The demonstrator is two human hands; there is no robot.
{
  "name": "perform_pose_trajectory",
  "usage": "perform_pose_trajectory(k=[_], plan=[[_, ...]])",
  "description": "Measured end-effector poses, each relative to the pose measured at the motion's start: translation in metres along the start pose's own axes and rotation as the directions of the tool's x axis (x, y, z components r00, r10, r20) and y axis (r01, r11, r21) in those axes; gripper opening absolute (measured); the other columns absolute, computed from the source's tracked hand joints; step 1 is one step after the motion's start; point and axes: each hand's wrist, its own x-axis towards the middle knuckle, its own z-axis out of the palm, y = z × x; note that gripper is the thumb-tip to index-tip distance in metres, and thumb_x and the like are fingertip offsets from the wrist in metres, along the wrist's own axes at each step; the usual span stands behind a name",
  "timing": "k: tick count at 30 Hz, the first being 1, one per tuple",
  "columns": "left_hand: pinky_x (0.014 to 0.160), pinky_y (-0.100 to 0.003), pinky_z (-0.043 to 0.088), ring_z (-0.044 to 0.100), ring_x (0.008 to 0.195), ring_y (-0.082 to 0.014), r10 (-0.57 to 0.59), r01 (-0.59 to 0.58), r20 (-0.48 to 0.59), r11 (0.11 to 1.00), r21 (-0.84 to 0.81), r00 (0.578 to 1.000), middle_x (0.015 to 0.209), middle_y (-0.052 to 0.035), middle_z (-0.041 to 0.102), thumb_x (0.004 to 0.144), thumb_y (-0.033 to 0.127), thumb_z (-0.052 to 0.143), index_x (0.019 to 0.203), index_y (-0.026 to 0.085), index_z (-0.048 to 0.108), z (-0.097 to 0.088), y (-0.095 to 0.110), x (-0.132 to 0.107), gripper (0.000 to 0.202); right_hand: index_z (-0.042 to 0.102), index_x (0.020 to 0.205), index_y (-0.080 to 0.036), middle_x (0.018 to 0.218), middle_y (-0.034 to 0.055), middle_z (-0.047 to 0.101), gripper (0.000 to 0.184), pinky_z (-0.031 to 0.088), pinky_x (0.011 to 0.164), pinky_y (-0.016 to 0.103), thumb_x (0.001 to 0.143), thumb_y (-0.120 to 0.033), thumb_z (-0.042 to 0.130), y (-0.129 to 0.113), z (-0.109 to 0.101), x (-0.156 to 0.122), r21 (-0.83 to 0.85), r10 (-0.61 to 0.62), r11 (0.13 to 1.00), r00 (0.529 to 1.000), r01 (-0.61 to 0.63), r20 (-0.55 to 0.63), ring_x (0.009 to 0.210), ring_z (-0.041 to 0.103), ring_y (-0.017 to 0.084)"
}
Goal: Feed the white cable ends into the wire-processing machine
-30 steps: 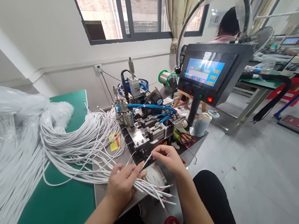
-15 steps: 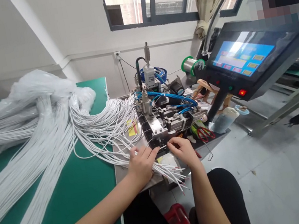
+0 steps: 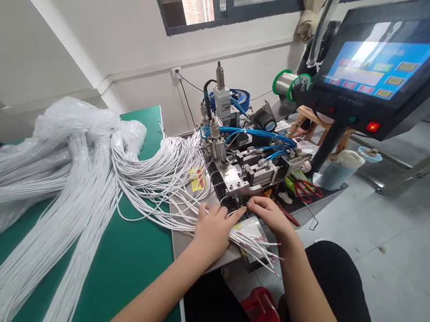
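Note:
My left hand (image 3: 216,233) lies over a bundle of white cables (image 3: 249,238), index finger stretched to the right and the other fingers bent. A single white cable runs along that finger, held by this hand. Close to its fingertip, my right hand (image 3: 268,214) is closed in a pinch at the cable's end; the tip itself is hidden between the fingers. Both hands are just in front of a small metal machine (image 3: 237,182) with blue air tubes (image 3: 260,133). Reddish ends of the bundled cables stick out below my hands.
Long white cable bundles (image 3: 65,232), partly in clear plastic (image 3: 74,116), cover the green table (image 3: 137,285) at left. A control screen (image 3: 384,67) stands at right, with a wire spool (image 3: 288,84) behind. Red-handled scissors (image 3: 307,190) and pliers (image 3: 286,212) lie right of the machine.
My left index fingertip has come closer to my right fingertips, covering the bit of cable that showed between them. The whole view has shifted, so things appear further right.

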Motion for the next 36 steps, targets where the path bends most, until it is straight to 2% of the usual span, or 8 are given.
perform_pose_trajectory(k=[5, 9, 12, 14, 16, 20, 23, 36], plan=[[0.084, -0.042, 0.029, 0.054, 0.087, -0.0228, -0.011, 0.011, -0.025, 1.000, -0.028, 1.000, 0.089, -0.0050, 0.064, 0.074, 0.007, 0.054, 0.133, 0.032, 0.051, 0.003, -0.002, -0.001, 0.064, 0.047, 0.062, -0.019, 0.059, -0.0050, 0.039, 0.033, 0.029, 0.052, 0.022, 0.079, -0.045, 0.059, 0.006, 0.004, -0.001, 0.103, 0.057, 0.993, 0.998, -0.057, 0.001, 0.055, 0.034, 0.010], [0.088, -0.045, 0.028, 0.057, 0.094, -0.0234, -0.025, 0.006, -0.215, 0.996, -0.091, 0.976, 0.102, -0.0078, 0.068, 0.072, 0.011, 0.055, 0.118, 0.023, 0.064, 0.010, -0.006, -0.011, 0.049, 0.052, 0.065, -0.018, 0.061, -0.0028, 0.046, 0.037, 0.033, 0.055, 0.024, 0.082, -0.050, 0.059, -0.001, 0.001, -0.012, -0.083, -0.012, 0.997, 0.995, 0.004, -0.097, 0.058, 0.042, 0.012], [0.091, -0.046, 0.028, 0.058, 0.097, -0.0241, -0.027, -0.003, -0.286, 0.995, -0.104, 0.958, 0.104, -0.0078, 0.070, 0.073, 0.012, 0.055, 0.113, 0.022, 0.068, 0.011, -0.007, -0.016, 0.043, 0.058, 0.070, -0.018, 0.062, -0.0010, 0.051, 0.035, 0.035, 0.055, 0.025, 0.085, -0.049, 0.058, -0.016, -0.006, -0.030, -0.238, -0.081, 0.971, 0.979, 0.035, -0.185, 0.058, 0.045, 0.014], [0.091, -0.047, 0.028, 0.058, 0.097, -0.0244, -0.028, -0.005, -0.296, 0.994, -0.108, 0.955, 0.103, -0.0075, 0.071, 0.072, 0.012, 0.055, 0.112, 0.022, 0.068, 0.010, -0.006, -0.017, 0.043, 0.063, 0.075, -0.018, 0.067, 0.0012, 0.057, 0.031, 0.037, 0.056, 0.026, 0.087, -0.046, 0.058, -0.030, -0.012, -0.046, -0.275, -0.121, 0.958, 0.984, 0.081, -0.132, 0.061, 0.049, 0.015], [0.092, -0.047, 0.028, 0.058, 0.098, -0.0245, -0.030, -0.004, -0.300, 0.994, -0.112, 0.954, 0.102, -0.0072, 0.071, 0.072, 0.012, 0.055, 0.111, 0.021, 0.068, 0.009, -0.006, -0.016, 0.042, 0.067, 0.080, -0.018, 0.074, 0.0041, 0.063, 0.027, 0.039, 0.058, 0.027, 0.088, -0.042, 0.058, -0.043, -0.018, -0.060, -0.309, -0.132, 0.943, 0.991, 0.125, -0.002, 0.066, 0.054, 0.017], [0.093, -0.048, 0.027, 0.058, 0.098, -0.0244, -0.031, -0.008, -0.314, 0.992, -0.122, 0.949, 0.101, -0.0065, 0.071, 0.075, 0.012, 0.054, 0.108, 0.021, 0.069, 0.009, -0.004, -0.016, 0.037, 0.071, 0.082, -0.020, 0.072, 0.0031, 0.064, 0.021, 0.034, 0.054, 0.027, 0.087, -0.039, 0.062, -0.058, -0.022, -0.075, -0.401, -0.111, 0.898, 0.976, 0.180, 0.190, 0.060, 0.050, 0.015], [0.093, -0.048, 0.026, 0.058, 0.098, -0.0247, -0.029, -0.009, -0.326, 0.993, -0.115, 0.945, 0.102, -0.0066, 0.071, 0.076, 0.014, 0.055, 0.108, 0.020, 0.068, 0.010, -0.004, -0.016, 0.035, 0.070, 0.080, -0.020, 0.072, 0.0034, 0.064, 0.021, 0.035, 0.055, 0.027, 0.088, -0.038, 0.061, -0.057, -0.020, -0.073, -0.429, -0.109, 0.883, 0.973, 0.189, 0.205, 0.061, 0.051, 0.015], [0.095, -0.047, 0.023, 0.056, 0.097, -0.0231, -0.049, 0.018, -0.324, 0.995, -0.096, 0.945, 0.100, -0.0052, 0.069, 0.073, 0.013, 0.057, 0.107, 0.020, 0.064, 0.017, -0.003, -0.017, 0.036, 0.058, 0.079, -0.019, 0.071, 0.0026, 0.056, 0.025, 0.038, 0.060, 0.027, 0.092, -0.039, 0.051, -0.055, -0.003, -0.036, -0.452, -0.200, 0.869, 0.979, 0.200, 0.048, 0.065, 0.051, 0.017]])
